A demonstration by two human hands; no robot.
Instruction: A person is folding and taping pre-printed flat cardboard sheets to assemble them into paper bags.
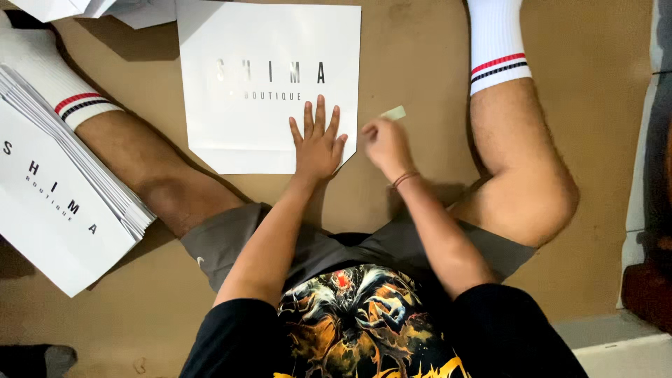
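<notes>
Left hand: mine, fingers spread, palm pressed flat on the lower right corner of a white paper bag lying flat on the brown floor, centre of the frame, between my legs.

Right hand: just right of the bag's edge, fingers curled and pinching a small pale strip, possibly a sticker or tape; somewhat blurred, so the grip is not fully clear.

Risk, as I judge it: the strip could curl, stick to my fingers or land crooked if my left palm lets the bag slide on the smooth floor.

Stack of white paper bags: left edge of the frame, fanned, resting against my left leg, well apart from both hands.

More white sheets: upper left corner, partly cut off.

Legs in white striped socks: flanking the bag on both sides, limiting elbow room.

Dark furniture edge: right margin, out of the way.
</notes>
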